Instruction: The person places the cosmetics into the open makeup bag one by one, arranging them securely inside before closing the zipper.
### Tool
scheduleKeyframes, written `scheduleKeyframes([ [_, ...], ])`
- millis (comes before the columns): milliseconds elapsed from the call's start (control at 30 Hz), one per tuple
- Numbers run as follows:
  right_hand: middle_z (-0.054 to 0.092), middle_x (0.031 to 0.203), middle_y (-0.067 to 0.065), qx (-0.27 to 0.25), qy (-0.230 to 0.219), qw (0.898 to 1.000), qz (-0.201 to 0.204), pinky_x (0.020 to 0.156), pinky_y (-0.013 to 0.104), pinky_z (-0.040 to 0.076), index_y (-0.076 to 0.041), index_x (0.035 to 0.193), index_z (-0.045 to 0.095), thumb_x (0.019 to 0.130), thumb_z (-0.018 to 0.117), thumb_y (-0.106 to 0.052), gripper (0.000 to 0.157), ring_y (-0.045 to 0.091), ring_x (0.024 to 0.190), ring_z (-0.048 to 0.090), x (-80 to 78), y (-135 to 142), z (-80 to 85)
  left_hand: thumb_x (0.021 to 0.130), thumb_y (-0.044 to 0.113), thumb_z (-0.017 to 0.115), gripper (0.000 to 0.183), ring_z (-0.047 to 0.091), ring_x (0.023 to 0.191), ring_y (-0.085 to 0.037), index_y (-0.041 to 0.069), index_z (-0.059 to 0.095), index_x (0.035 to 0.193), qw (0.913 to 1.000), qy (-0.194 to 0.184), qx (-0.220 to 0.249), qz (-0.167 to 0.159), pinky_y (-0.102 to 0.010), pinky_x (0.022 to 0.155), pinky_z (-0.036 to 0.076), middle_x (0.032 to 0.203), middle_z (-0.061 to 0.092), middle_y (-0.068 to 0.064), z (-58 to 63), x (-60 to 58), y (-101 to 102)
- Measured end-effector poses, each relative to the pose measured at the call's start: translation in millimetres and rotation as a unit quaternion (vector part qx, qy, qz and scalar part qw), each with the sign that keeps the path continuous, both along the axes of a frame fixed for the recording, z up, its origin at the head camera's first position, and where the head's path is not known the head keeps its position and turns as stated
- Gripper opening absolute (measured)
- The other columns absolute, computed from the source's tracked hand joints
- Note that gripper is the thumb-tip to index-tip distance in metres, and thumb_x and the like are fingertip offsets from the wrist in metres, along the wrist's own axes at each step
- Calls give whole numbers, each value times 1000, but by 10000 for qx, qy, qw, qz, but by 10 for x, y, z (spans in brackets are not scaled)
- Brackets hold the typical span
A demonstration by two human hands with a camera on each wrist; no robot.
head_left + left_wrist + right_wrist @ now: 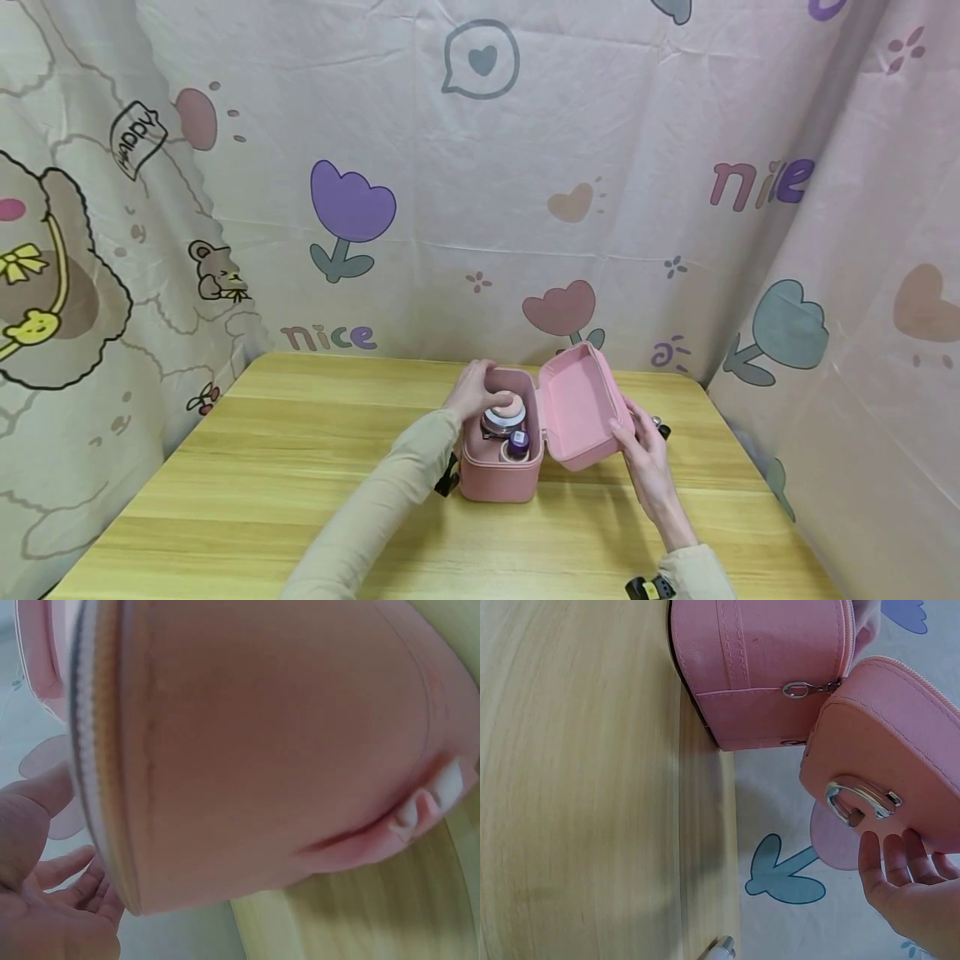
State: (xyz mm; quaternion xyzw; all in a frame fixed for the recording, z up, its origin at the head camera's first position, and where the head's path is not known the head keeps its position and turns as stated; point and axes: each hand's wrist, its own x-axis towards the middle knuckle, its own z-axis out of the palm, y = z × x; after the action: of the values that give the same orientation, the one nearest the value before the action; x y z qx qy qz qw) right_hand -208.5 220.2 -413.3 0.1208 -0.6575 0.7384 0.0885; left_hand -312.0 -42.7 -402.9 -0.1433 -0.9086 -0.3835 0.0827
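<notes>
A pink zip case point(501, 482) stands upright on the table, its lid point(579, 402) swung out to the right. My right hand point(647, 454) holds the lid's outer edge, thumb at the rim and fingers against the outer face point(911, 874), below the metal-ended handle point(861, 796). Over the case's left rim reaches my left hand point(472, 392). Its thumb overlaps a round jar with a pale top point(507, 408) inside; the case wall hides the fingertips in the left wrist view, so I cannot tell whether they grip it. A small purple-capped bottle point(517, 443) stands nearer the front.
The wooden table point(300, 450) extends on both sides of the case. A small silver-and-black object point(660, 427) lies right of the lid, behind my right hand. A printed curtain point(450, 150) hangs along the table's back and sides. A zipper pull point(795, 690) dangles by the hinge.
</notes>
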Motion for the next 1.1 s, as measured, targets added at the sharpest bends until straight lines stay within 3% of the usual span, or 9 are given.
scheduleKeyframes([
  [133, 35, 133, 19, -16, 9, 10000, 4, 89, 20, 47, 0, 137, 24, 91, 45, -8, 51, 13, 111, 52, 1, 3, -4, 69, 29, 75, 67, 44, 114, -32, -1, 47, 122, 9999, 53, 91, -27, -42, 99, 37, 119, 50, -17, -30, -27, -50],
  [400, 35, 133, 19, -5, 3, 10000, -2, 89, 20, 47, -1, 137, 24, 92, 45, -9, 51, 12, 111, 51, 1, 5, -7, 73, 23, 72, 60, 41, 117, -34, -1, 48, 122, 9993, 141, 278, 220, -44, 102, 35, 123, 45, -20, -101, -74, -166],
  [833, 35, 133, 19, 3, -9, 10000, -13, 90, 19, 46, -1, 137, 24, 91, 46, -9, 52, 13, 112, 51, 10, -2, 9, 92, 20, 44, 43, 41, 122, -35, -1, 40, 130, 9988, -244, 333, 265, -45, 104, 32, 130, 47, -21, -176, -134, -302],
  [1100, 36, 132, 17, 38, 13, 10000, -36, 89, 19, 46, 0, 137, 23, 91, 46, -10, 52, 12, 111, 51, 12, -7, 13, 91, 5, 40, 36, 46, 119, -33, -2, 46, 126, 9988, -209, 382, 214, -42, 103, 35, 125, 52, -20, -166, -137, -318],
])
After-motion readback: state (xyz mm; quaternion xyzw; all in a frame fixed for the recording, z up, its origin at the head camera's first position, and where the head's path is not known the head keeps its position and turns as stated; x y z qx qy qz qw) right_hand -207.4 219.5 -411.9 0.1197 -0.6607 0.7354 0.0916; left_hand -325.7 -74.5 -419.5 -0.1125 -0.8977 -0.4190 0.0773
